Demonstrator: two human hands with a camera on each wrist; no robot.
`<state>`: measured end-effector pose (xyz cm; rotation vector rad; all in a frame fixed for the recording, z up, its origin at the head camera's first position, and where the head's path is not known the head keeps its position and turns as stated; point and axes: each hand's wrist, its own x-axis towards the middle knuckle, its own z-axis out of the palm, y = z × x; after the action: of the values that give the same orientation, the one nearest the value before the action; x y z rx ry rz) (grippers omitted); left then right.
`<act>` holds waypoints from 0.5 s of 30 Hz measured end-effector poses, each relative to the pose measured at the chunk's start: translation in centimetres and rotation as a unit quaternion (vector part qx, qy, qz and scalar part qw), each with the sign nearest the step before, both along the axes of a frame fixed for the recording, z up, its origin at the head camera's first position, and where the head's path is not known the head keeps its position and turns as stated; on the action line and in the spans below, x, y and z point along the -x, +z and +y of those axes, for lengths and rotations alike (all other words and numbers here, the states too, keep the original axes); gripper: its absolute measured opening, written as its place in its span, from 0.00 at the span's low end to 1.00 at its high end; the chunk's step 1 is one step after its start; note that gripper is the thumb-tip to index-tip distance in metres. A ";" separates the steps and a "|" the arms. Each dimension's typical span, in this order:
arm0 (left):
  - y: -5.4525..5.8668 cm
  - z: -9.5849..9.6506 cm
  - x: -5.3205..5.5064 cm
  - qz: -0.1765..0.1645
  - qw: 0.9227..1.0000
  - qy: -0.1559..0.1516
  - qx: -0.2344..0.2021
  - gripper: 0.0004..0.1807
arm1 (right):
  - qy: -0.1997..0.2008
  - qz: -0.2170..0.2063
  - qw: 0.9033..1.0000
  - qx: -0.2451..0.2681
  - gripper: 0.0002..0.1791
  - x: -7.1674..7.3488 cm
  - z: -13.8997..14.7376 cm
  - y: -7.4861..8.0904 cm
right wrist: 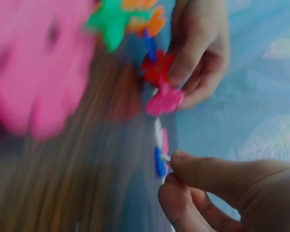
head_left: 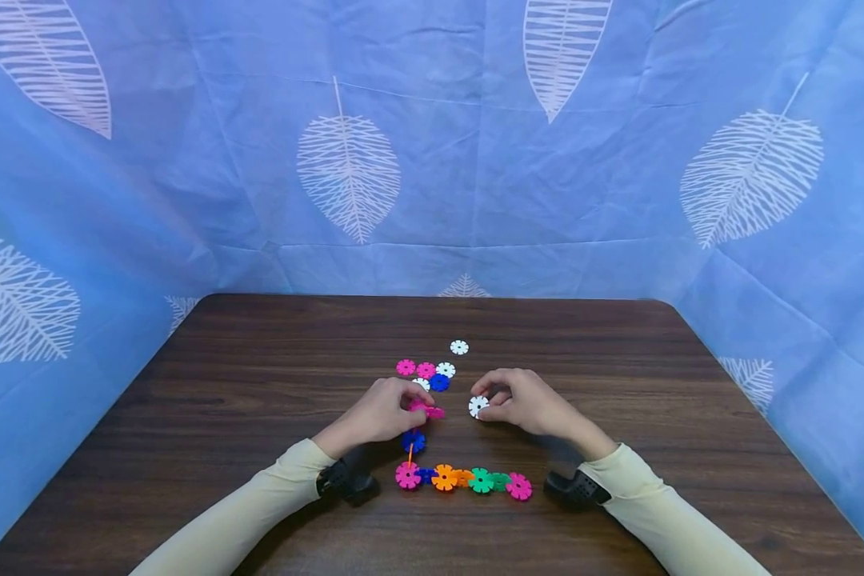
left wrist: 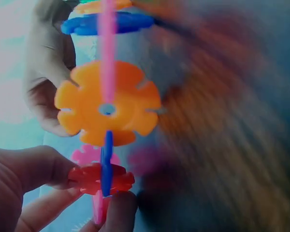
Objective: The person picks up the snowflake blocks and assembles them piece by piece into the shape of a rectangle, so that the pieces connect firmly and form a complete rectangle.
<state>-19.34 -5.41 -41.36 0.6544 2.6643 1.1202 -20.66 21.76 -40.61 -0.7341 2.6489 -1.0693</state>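
My left hand [head_left: 383, 408] pinches a red flower-shaped disc [left wrist: 89, 177] between thumb and fingers. Slotted onto it is a pink disc [right wrist: 165, 100], at the end of a chain of interlocking plastic discs. From there the chain passes through a blue disc [head_left: 415, 442] and an orange disc [left wrist: 128, 87] to a pink corner disc [head_left: 407, 476]. It bends there and runs right through blue, orange disc [head_left: 444, 478] and green disc [head_left: 481, 481] pieces to a pink end disc [head_left: 519, 486]. Apart from the chain, my right hand [head_left: 531, 404] pinches a white disc [head_left: 478, 407] by its edge.
Beyond the hands, loose discs lie on the dark wooden table [head_left: 274, 352]: pink ones [head_left: 406, 367], a blue one [head_left: 440, 382] and several white ones, the farthest white disc [head_left: 459, 347] by itself. A blue leaf-patterned cloth [head_left: 432, 176] hangs behind the table.
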 end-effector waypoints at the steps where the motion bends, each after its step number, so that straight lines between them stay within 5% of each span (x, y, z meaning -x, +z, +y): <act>1: -0.1 0.0 0.1 -0.002 1.000 0.000 -0.005 0.09 | 0.000 -0.011 1.000 0.014 0.14 -0.2 -0.1 0.2; 7: -0.7 -0.2 0.3 -0.007 0.999 0.011 -0.031 0.06 | 0.001 -0.087 0.991 0.103 0.15 -1.0 -0.7 0.4; 15: -0.4 -0.3 -0.1 -0.003 0.998 0.011 -0.054 0.03 | -0.014 -0.132 0.977 0.165 0.17 -1.3 -1.1 -0.7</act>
<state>-19.24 -5.70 -41.76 0.6401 2.6272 1.2787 -19.31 20.65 -41.34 -0.5631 2.2924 -1.5212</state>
